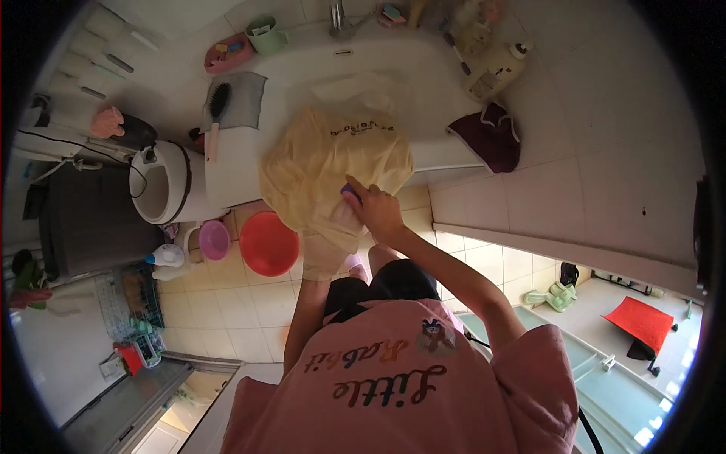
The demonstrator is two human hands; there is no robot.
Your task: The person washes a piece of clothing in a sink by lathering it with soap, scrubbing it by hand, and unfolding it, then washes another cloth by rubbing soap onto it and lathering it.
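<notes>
The right grip (pixel 378 214) is holding a purple block (pixel 349 191) on the yellow cloth (pixel 325 163), which is hanging over the sink (pixel 302 74), showing dark lettering. Cloth is covering the left grip, leaving its state unclear.

One yellow garment (pixel 333 163), one visible right hand (pixel 376 214), one purple object (pixel 349 191), one sink (pixel 431 125), one faucet (pixel 339 23), one hairbrush (pixel 218 104), one green mug (pixel 268 39), two round basins (pixel 269 244), one red, one purple, one maroon cloth (pixel 488 142)

Right hand (pixel 378 212) curled in a grip; left hand apparently hidden.
</notes>
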